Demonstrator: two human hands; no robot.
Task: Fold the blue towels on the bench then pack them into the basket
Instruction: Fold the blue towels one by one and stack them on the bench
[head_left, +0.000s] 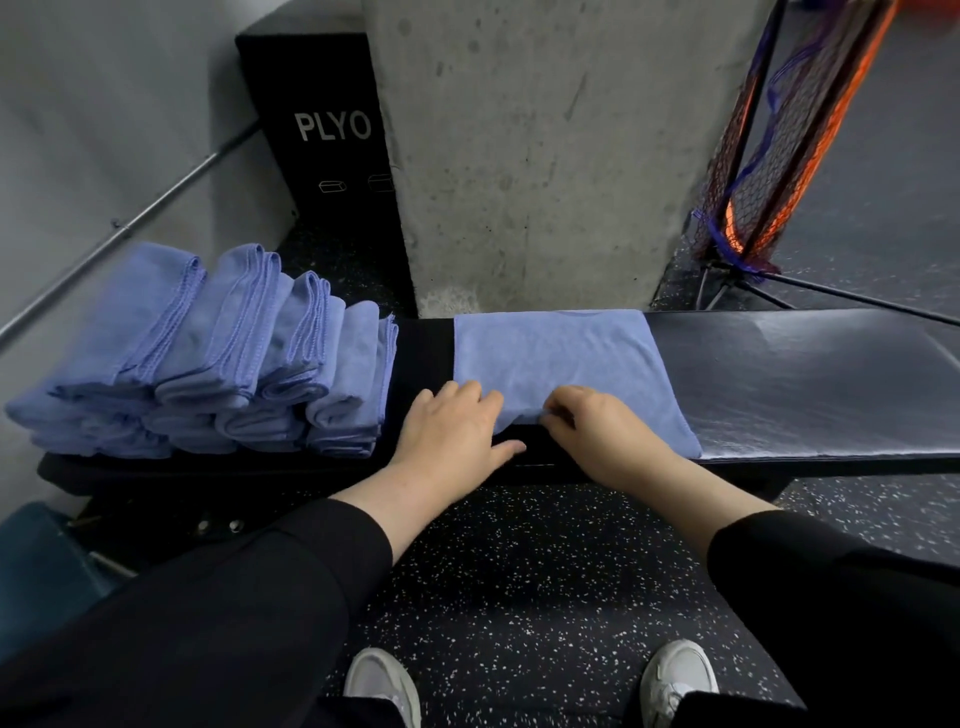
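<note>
**Both hands at the towel's near edge**

The bench runs left to right. A flat blue towel lies across its middle, long axis left-right, extending far and right of the fingers. Folded towels stand stacked at left. The left hand presses flat, fingers straight; the right hand pinches the near edge. No basket visible.

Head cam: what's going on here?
A person is folding blue towels on a black bench. The flat towel lies across it; the left hand rests open on its near-left corner while the right hand pinches the near edge. Folded towels are stacked at the left. No basket is identifiable.
</note>
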